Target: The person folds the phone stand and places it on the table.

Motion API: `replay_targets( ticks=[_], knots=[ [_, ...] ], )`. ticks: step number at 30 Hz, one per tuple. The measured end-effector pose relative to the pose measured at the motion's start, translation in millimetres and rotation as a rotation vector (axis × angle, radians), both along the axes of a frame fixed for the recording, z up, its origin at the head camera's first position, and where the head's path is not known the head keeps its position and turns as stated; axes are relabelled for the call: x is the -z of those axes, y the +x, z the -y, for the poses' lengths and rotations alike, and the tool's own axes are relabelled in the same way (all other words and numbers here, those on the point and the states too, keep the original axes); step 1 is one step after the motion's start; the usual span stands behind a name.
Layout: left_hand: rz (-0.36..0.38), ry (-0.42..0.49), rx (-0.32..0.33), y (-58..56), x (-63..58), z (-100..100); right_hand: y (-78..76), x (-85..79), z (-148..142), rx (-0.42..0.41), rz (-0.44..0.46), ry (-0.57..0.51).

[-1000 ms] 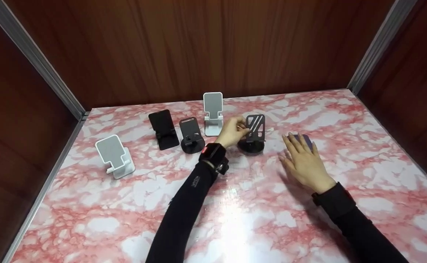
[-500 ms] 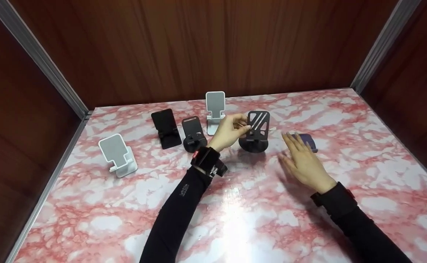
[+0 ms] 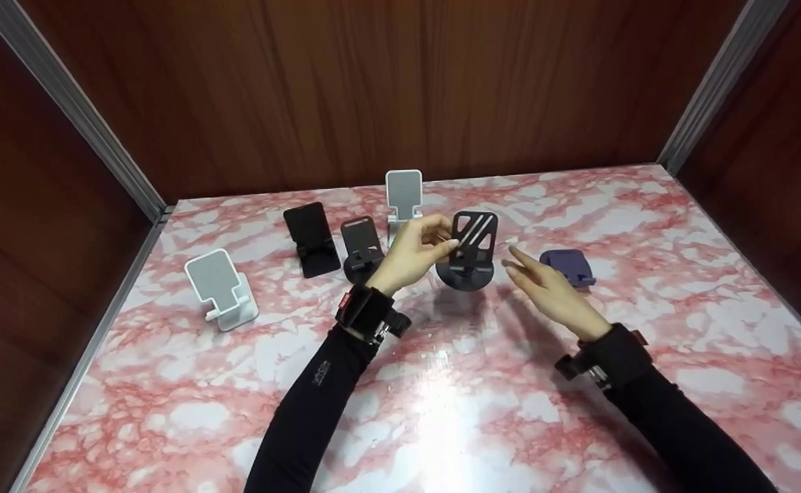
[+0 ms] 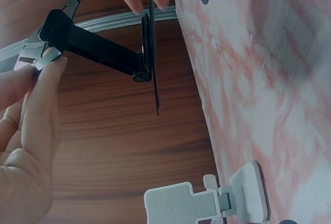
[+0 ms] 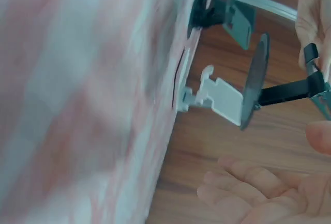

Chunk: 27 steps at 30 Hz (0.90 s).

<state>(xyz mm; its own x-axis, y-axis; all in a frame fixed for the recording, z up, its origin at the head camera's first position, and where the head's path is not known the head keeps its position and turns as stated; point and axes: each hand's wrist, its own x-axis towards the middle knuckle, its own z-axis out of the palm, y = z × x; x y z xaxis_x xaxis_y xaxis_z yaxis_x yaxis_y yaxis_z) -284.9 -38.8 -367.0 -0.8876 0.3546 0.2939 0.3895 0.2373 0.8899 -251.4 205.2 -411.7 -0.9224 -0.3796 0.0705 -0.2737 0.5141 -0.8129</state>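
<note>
My left hand (image 3: 414, 252) pinches a black phone stand (image 3: 472, 259) by the left edge of its slotted back plate. In the left wrist view its round base and hinged arm (image 4: 103, 50) hang clear of the table. My right hand (image 3: 554, 291) is just right of the held stand, its fingers extended towards it and apart from it. The right wrist view shows that palm (image 5: 269, 198) turned up with nothing in it. Behind the right hand a purple phone stand (image 3: 565, 266) lies folded on the table.
To the left stand a white phone stand (image 3: 214, 281), a black one (image 3: 308, 229) and a dark one with a round base (image 3: 361, 236). Another white stand (image 3: 404, 192) is at the back, partly behind my left hand. Wooden panels (image 3: 400, 89) enclose the marbled table (image 3: 236, 411).
The slotted stand has risen off the table in my left hand and come slightly towards me. My right hand has left the purple stand and moved left towards the held one.
</note>
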Motion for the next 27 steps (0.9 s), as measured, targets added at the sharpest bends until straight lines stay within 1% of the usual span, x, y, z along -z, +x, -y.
replay_targets(
  ticks=[4, 7, 9, 12, 15, 18, 23, 27],
  knots=[
    [-0.057, -0.01, 0.001, 6.0, -1.5, 6, -7.5, 4.5, 9, -0.084, 0.208, -0.224],
    [-0.072, -0.019, 0.013, 10.6, -2.4, 9, -11.2, 6.4, 14, -0.124, 0.396, -0.421],
    [-0.07, -0.019, 0.024, 13.3, -2.8, 11, -12.9, 6.5, 16, -0.122, 0.498, -0.525],
    [-0.071, -0.02, 0.033, 16.6, -3.0, 12, -13.9, 6.1, 20, -0.117, 0.593, -0.623],
    [-0.076, -0.018, 0.029, 20.2, -2.1, 13, -14.6, 7.2, 24, -0.13, 0.651, -0.674],
    [-0.091, -0.017, 0.015, 22.7, -0.4, 15, -15.1, 9.1, 27, -0.141, 0.677, -0.709],
    [-0.096, 0.005, 0.01, 27.0, 2.2, 16, -15.1, 11.9, 29, -0.152, 0.68, -0.754],
    [-0.115, 0.006, 0.0, 32.5, 3.7, 17, -14.4, 14.3, 30, -0.189, 0.667, -0.769]
  ],
)
